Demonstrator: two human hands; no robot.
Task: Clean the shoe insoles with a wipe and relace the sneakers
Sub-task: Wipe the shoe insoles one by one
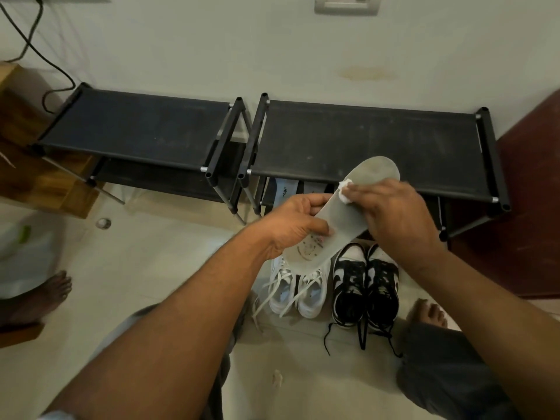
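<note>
Two black shoe racks are seen against the far wall, the left rack (pixel 136 125) and the right rack (pixel 363 140) standing side by side. On the floor just in front of the right rack two pairs are set close together: the white sneakers (pixel 309 295) on the left and the black-and-white sneakers (pixel 363 283) on the right, both with laces lying loose, so relacing is judged not yet done. Above the white pair, the insole (pixel 342 219) is held in the air, its heel end near and to the left, its toe end raised far and to the right over the rack's edge. Its heel end is grasped by the left hand (pixel 291 225), thumb on top and fingers curled round the far edge. The right hand (pixel 397 213) is laid over its middle with fingers fairly flat, and the wipe (pixel 345 189) is pressed under the fingertips; whether the thumb is tucked beneath cannot be made out. The insole is judged light, thin and bendy, so support from below near the wiped patch is advised, with the heel kept pinched. The wipe is likely soft and damp, easily bunched, and is best kept flat under the pads.
</note>
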